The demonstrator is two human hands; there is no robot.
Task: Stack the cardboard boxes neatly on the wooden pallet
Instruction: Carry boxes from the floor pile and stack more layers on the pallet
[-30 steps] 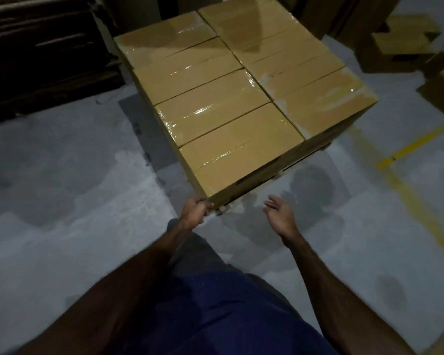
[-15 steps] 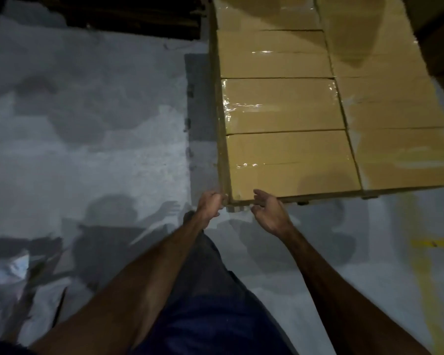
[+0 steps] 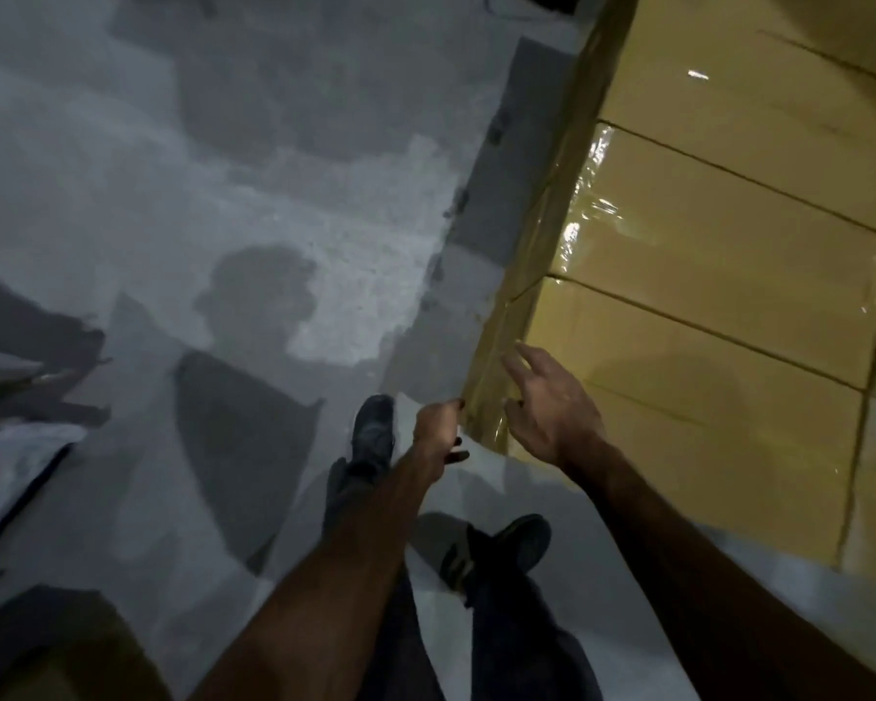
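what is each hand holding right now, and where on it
Left hand pinches something at the near corner of the wrapped stack of cardboard boxes, likely the wrap's edge. Right hand is spread open, holding nothing.

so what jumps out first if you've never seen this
The boxes, tan and glossy with wrap, fill the right side. At their near corner the left hand pinches the wrap edge and the right hand spreads open beside it. Two dark shoes stand on the grey floor below.
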